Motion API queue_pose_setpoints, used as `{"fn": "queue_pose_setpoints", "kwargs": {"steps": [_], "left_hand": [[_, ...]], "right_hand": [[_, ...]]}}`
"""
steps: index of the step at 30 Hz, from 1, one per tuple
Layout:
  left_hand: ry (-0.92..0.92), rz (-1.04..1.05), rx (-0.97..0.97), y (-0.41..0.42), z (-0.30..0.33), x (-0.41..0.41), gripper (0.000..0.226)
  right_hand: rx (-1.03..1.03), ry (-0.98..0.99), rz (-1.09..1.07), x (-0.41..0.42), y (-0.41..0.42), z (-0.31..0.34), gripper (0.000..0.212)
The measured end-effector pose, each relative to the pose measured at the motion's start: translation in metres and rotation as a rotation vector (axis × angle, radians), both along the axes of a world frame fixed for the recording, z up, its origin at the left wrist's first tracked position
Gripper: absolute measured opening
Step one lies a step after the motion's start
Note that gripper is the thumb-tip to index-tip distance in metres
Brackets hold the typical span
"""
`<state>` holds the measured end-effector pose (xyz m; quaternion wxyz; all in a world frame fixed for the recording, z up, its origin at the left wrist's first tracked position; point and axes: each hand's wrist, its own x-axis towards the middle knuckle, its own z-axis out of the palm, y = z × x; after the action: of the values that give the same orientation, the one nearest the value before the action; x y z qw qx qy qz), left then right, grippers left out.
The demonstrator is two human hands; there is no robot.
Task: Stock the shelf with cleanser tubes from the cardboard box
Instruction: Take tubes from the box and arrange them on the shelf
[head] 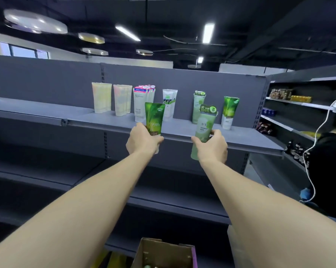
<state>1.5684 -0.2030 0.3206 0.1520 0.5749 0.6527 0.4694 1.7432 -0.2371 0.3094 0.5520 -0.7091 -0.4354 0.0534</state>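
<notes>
1. The left hand (142, 139) holds a bright green leaf-printed cleanser tube (154, 118) upright, its grip closed around the tube's lower end, just in front of the front edge of the grey metal shelf (246, 135).
2. The right hand (211, 147) has its grip wrapped around a pale green cleanser tube marked "seaweed" (205, 124), also upright, in front of the shelf's front edge and to the right of the first tube.
3. On the shelf, toward its back panel, stand rows of tubes: two pale yellowish groups (110, 99) at the left, then a white group with pink and red tops (143, 101), then a white group with green print (170, 102).
4. Further right stands a pale green tube (198, 107) that appears to match the one in the right hand, and nearest the shelf's right end a bright green and white tube (229, 112).
5. An open brown cardboard box (163, 252) sits at the bottom edge of the view, below the arms; its contents are barely visible.
6. At the right edge of the view a person in a black top (327, 171) stands beside another shelving unit holding packaged goods (291, 95), with a white cable (314, 151) hanging down in front of them.
</notes>
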Motion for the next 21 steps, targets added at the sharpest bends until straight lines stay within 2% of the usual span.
{"fn": "queue_pose_setpoints", "kwargs": {"steps": [5,12,21], "left_hand": [[-0.038,-0.038,0.034,0.041,0.006,0.001,0.036],[-0.057,-0.111,0.076,0.128,0.021,0.003,0.040],[-0.043,-0.191,0.105,0.205,0.026,0.021,0.048]], "right_hand": [[-0.006,-0.061,-0.039,0.005,0.036,0.009,0.042],[0.052,-0.100,-0.129,0.003,0.109,0.032,0.048],[-0.024,-0.073,-0.218,0.020,0.178,0.027,0.050]]}}
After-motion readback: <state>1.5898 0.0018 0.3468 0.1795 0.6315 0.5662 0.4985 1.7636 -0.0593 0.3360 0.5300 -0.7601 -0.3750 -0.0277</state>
